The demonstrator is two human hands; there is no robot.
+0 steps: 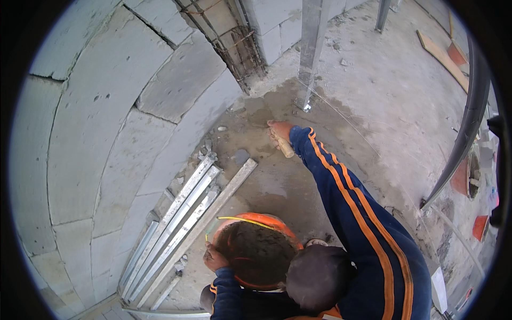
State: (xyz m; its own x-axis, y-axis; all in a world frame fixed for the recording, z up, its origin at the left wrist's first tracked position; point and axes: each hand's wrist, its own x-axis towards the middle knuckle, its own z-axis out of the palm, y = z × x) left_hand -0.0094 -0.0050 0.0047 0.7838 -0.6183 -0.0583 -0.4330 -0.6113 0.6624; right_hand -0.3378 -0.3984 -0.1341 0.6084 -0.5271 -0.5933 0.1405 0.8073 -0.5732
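Observation:
My right hand, arm stretched forward, is closed around the pale wooden handle of a trowel. Its blade is hard to make out against the wet grey mortar on the floor beyond my fingers. Between my knees and the metal bars stands an orange bucket holding dark grey mortar. At its left side my left hand is closed on the end of the bucket's yellow handle, which curves over the far rim.
Several metal bars lie along the grey block wall on the left. A metal post stands just beyond my right hand, near a rebar column. A curved dark pole, a wooden board and orange containers are at right.

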